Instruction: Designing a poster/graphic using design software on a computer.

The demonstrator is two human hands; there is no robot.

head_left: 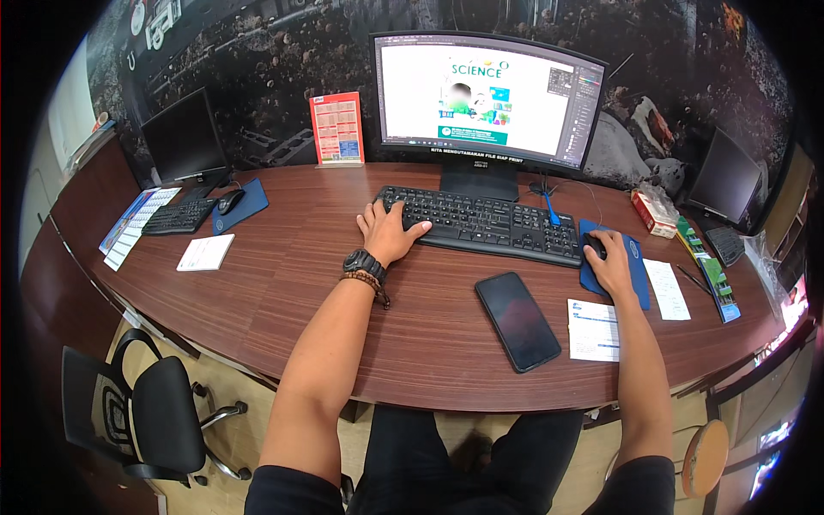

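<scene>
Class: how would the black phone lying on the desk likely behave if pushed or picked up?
The phone looks stiff and flat, so it would probably slide, not roll, on the smooth desk. Its glossy face may be slippery and fragile.

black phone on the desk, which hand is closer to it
Right, narrowly. The right hand rests on the mouse, just up and right of the phone. The left hand lies on the keyboard's left end, farther up and left.
</scene>
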